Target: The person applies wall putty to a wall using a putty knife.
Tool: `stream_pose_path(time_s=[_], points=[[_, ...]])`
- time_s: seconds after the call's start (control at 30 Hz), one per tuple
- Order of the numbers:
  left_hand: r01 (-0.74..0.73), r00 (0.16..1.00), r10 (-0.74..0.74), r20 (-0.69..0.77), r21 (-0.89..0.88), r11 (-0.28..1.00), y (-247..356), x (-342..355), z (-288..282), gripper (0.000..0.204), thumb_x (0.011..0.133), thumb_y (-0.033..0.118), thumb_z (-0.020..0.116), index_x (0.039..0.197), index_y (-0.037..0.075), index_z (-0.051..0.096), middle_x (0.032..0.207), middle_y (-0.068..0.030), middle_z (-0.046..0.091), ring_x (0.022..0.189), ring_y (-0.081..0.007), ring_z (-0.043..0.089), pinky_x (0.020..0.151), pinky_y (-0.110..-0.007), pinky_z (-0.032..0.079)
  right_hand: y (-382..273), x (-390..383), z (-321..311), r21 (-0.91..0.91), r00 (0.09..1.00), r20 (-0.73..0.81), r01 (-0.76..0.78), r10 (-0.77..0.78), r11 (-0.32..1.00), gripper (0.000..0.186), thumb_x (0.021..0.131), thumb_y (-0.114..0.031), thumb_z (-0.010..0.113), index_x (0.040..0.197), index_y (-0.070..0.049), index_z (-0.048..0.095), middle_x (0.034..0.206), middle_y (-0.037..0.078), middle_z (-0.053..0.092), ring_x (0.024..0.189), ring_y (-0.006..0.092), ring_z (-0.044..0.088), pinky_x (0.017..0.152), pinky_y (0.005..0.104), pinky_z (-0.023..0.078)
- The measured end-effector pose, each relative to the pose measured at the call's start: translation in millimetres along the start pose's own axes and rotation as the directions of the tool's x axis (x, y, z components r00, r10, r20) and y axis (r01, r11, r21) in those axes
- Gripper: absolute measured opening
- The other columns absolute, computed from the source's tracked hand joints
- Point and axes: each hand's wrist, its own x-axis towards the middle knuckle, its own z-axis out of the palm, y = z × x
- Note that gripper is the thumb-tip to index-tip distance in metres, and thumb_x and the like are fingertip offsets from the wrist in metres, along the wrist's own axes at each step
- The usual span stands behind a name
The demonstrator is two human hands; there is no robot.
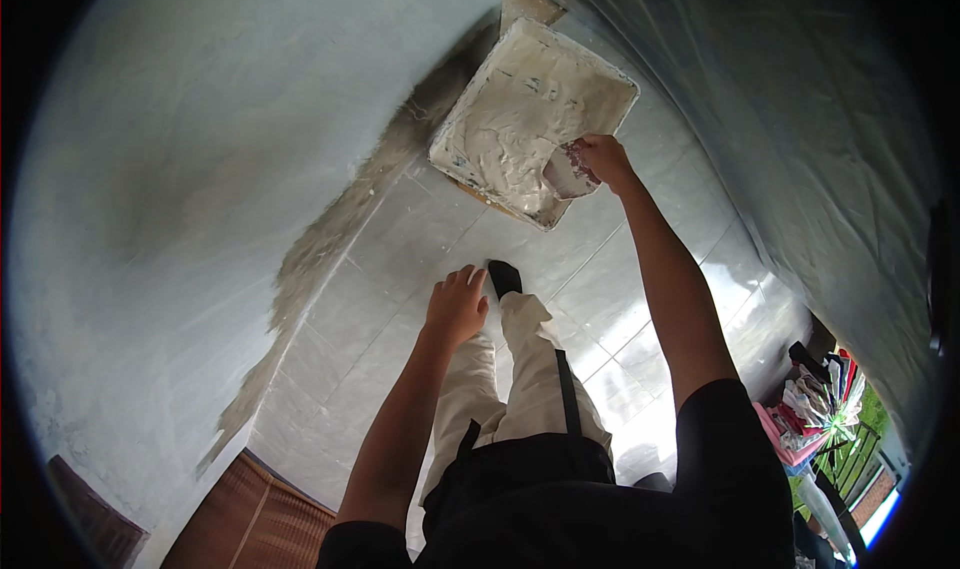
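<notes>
A large shallow tray [480, 89] of wet, cream-coloured compound sits on the tiled floor by the wall, on something tan. My right hand [602, 159] is closed on a flat, stained scraper [570, 173] at the tray's right side, its blade in or just over the compound. My left hand [457, 299] hangs over the floor near my black-shod foot, fingers loosely curled and apart, holding nothing.
A pale plastered wall [170, 169] with a rough bare band along its base runs down the left. Draped sheeting [800, 139] lines the right. A pile of clothes [810, 409] is at the lower right, and brown slatted material [230, 519] at the lower left.
</notes>
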Motion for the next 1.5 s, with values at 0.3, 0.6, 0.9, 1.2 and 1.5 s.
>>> stream_pose_path(time_s=[0.3, 0.6, 0.9, 1.2, 1.5], points=[[0.024, 0.999, -0.024, -0.042, -0.006, 1.0, 4, -4, -23, 0.05, 0.084, 0.021, 0.064, 0.13, 0.007, 0.05, 0.13, -0.013, 0.053, 0.117, -0.0303, 0.054, 0.091, -0.046, 0.046, -22, -21, -37, 0.769, 0.951, 0.304, -0.278, 0.053, 0.575, 0.022, 0.089, -0.002, 0.05, 0.108, 0.002, 0.063, 0.092, 0.008, 0.066, 0.078, 0.0186, 0.064, 0.071, 0.0335, 0.052], [-0.036, 0.958, 0.017, -0.287, -0.059, 0.998, 30, 15, -142, 0.051, 0.087, 0.018, 0.06, 0.133, 0.004, 0.044, 0.136, -0.0181, 0.048, 0.123, -0.0355, 0.048, 0.103, -0.045, 0.041, -144, -80, -115, 0.975, 0.876, 0.192, -0.118, -0.442, 0.189, 0.025, 0.096, -0.004, 0.051, 0.121, -0.005, 0.052, 0.112, 0.009, 0.062, 0.1, 0.0188, 0.064, 0.089, 0.0353, 0.054], [-0.139, 0.749, 0.146, -0.647, 0.062, 0.988, 71, 2, -292, 0.058, 0.085, 0.013, 0.062, 0.138, 0.006, 0.04, 0.139, -0.0166, 0.045, 0.128, -0.0342, 0.044, 0.105, -0.044, 0.039, -288, -129, -161, 0.998, 0.728, 0.059, -0.057, -0.683, 0.026, 0.031, 0.095, -0.001, 0.052, 0.125, -0.004, 0.055, 0.116, 0.009, 0.063, 0.105, 0.019, 0.064, 0.093, 0.0341, 0.055], [0.019, 0.508, 0.254, -0.823, 0.305, 0.952, 76, -51, -409, 0.06, 0.084, 0.013, 0.062, 0.14, 0.007, 0.04, 0.145, -0.0128, 0.039, 0.139, -0.0319, 0.033, 0.11, -0.046, 0.031, -413, -188, -180, 0.993, 0.591, -0.114, 0.048, -0.798, -0.107, 0.025, 0.097, 0.0, 0.047, 0.122, 0.002, 0.053, 0.115, 0.012, 0.063, 0.104, 0.0201, 0.064, 0.093, 0.0327, 0.055], [0.296, 0.354, 0.354, -0.865, 0.463, 0.835, 75, -97, -502, 0.063, 0.083, 0.015, 0.061, 0.142, 0.008, 0.041, 0.154, -0.0119, 0.029, 0.145, -0.0306, 0.019, 0.117, -0.053, 0.016, -515, -243, -189, 0.509, 0.285, -0.66, 0.85, -0.695, -0.134, 0.031, 0.096, 0.002, 0.047, 0.125, 0.003, 0.059, 0.123, 0.014, 0.063, 0.115, 0.0239, 0.06, 0.102, 0.0308, 0.043]])
